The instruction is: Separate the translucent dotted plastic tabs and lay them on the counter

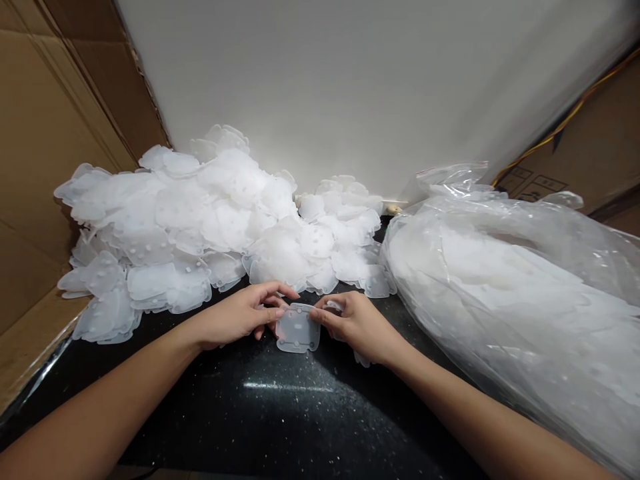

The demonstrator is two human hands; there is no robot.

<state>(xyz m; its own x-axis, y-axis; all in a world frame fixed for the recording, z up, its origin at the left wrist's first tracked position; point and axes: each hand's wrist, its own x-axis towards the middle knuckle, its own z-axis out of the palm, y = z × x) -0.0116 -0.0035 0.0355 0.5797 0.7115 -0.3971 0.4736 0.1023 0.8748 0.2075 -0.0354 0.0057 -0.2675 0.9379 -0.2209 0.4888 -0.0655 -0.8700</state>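
Observation:
A thin, translucent plastic piece (pixel 299 333) with rounded corners and small raised dots is held upright just above the black table (pixel 280 413). My left hand (pixel 245 313) grips its left edge between thumb and fingers, with the index finger raised over the top corner. At the upper right corner, my right hand (pixel 363 323) pinches the same piece with the thumb in front. Part of another white piece (pixel 333 306) shows inside the curled right fingers, and one more edge (pixel 362 360) pokes out beneath that hand. How many pieces the right hand holds is hidden.
A large heap of similar plastic pieces (pixel 200 207) spreads behind my hands against the pale wall (pixel 350 87). To the right lies a clear plastic bag (pixel 425 280) full of them. Cardboard (pixel 45 133) stands at the left, and a cardboard box (pixel 590 147) at the right.

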